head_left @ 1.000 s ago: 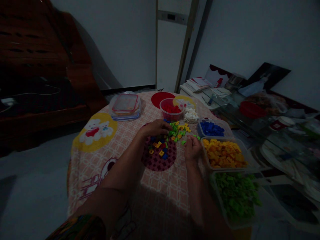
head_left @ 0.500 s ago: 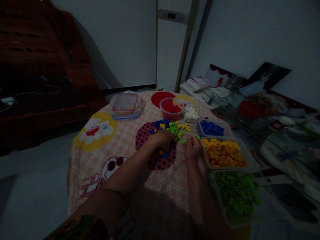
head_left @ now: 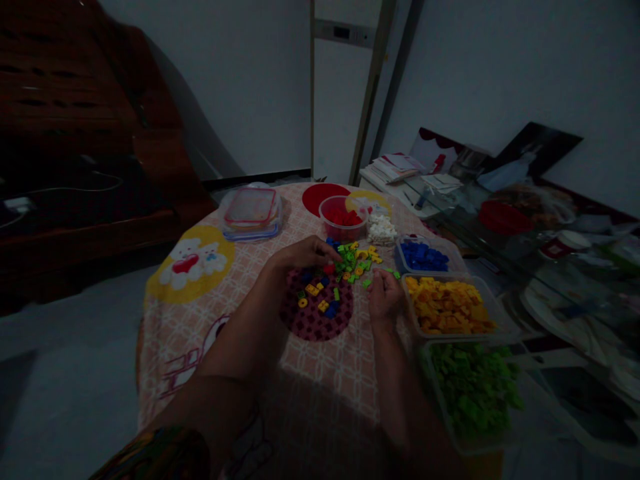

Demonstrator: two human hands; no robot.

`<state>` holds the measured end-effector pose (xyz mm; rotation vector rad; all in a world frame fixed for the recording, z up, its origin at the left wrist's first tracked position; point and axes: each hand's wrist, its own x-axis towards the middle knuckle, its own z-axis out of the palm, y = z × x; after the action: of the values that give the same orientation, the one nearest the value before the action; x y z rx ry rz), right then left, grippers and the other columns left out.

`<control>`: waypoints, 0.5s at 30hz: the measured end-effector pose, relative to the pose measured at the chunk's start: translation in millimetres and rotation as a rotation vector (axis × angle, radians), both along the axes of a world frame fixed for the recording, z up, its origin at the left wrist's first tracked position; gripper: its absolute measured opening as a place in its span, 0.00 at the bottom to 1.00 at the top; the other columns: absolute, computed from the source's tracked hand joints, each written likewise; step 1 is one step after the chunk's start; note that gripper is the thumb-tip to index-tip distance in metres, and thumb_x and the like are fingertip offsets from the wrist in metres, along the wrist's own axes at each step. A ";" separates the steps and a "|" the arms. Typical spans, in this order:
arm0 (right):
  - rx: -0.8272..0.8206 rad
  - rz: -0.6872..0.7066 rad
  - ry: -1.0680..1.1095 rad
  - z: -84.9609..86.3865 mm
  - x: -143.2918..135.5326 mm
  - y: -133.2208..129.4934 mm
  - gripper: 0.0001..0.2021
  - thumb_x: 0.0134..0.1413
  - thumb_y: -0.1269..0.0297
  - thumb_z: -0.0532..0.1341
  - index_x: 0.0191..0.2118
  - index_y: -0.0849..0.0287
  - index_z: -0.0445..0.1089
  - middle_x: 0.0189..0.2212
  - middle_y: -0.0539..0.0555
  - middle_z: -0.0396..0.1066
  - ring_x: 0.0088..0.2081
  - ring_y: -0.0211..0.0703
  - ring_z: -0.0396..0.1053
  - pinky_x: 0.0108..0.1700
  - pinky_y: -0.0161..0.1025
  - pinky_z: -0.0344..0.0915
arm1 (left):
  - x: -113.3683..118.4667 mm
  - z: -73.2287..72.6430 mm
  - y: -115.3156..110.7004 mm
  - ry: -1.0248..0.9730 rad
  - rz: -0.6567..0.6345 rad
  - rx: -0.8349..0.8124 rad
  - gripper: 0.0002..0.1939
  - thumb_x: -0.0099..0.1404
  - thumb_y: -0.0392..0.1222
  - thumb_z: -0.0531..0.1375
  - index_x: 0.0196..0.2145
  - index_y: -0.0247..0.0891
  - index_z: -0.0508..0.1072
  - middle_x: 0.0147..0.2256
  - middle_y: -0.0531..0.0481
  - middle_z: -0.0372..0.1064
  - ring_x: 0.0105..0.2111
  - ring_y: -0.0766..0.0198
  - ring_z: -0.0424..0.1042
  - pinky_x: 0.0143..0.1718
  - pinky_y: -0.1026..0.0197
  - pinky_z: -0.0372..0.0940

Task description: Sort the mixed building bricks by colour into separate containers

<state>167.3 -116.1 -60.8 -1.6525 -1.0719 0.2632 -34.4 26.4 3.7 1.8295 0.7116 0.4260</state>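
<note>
My left hand [head_left: 307, 253] hovers at the left edge of a loose pile of green pieces [head_left: 353, 260], fingers bent together; what they pinch, if anything, is hidden. Just right of the pile, my right hand [head_left: 385, 293] is curled with thumb and fingers together near a few green pieces. Yellow, blue and green pieces [head_left: 314, 290] lie scattered on the dark red patch below my left hand. A red piece [head_left: 329, 269] is beneath its fingertips. White pieces [head_left: 381, 230] are heaped beside a round tub of red pieces [head_left: 344, 217].
Along the table's right side stand boxes of blue pieces [head_left: 424, 256], yellow pieces [head_left: 447, 307] and green pieces [head_left: 475, 393]. Stacked lidded containers [head_left: 251, 212] sit at the back left. A cluttered glass table [head_left: 460, 230] adjoins on the right.
My left hand has moved left and up from the green pile, uncovering pieces on the dark red patch. My right hand has stayed in place.
</note>
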 end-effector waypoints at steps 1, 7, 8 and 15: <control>0.000 0.000 0.007 0.3 -0.3 0.1 0.21 0.63 0.52 0.50 0.41 0.59 0.76 0.25 0.54 0.71 0.32 0.49 0.68 0.36 0.39 0.63 | -4.6 -0.5 3.0 -0.031 0.046 -0.026 0.13 0.50 0.40 0.68 0.35 0.38 0.85 0.29 0.49 0.80 0.25 0.65 0.73 0.29 0.67 0.66; -0.010 0.008 0.057 -0.1 -1.5 1.6 0.20 0.62 0.52 0.52 0.40 0.58 0.76 0.24 0.54 0.70 0.32 0.49 0.68 0.35 0.39 0.63 | -8.8 -8.2 11.3 -0.085 0.289 -0.071 0.11 0.51 0.38 0.66 0.33 0.35 0.84 0.27 0.48 0.79 0.20 0.69 0.69 0.24 0.68 0.64; -0.010 0.007 0.061 -0.2 -1.5 1.8 0.20 0.62 0.52 0.52 0.40 0.58 0.76 0.24 0.53 0.70 0.32 0.49 0.68 0.35 0.39 0.63 | -7.5 -8.9 11.2 -0.085 0.315 -0.082 0.10 0.51 0.38 0.65 0.33 0.35 0.83 0.27 0.49 0.79 0.20 0.70 0.68 0.24 0.69 0.64; -0.004 0.014 0.080 -0.2 -1.4 0.2 0.19 0.62 0.51 0.52 0.40 0.57 0.76 0.24 0.51 0.68 0.32 0.47 0.67 0.34 0.38 0.63 | -6.4 -10.2 10.9 -0.189 0.421 -0.193 0.08 0.50 0.38 0.65 0.30 0.35 0.81 0.23 0.51 0.75 0.19 0.69 0.68 0.22 0.69 0.63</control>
<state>165.9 -116.0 -61.0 -1.6252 -1.0234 0.3377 -40.7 37.3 -6.5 1.4340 0.9724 0.7665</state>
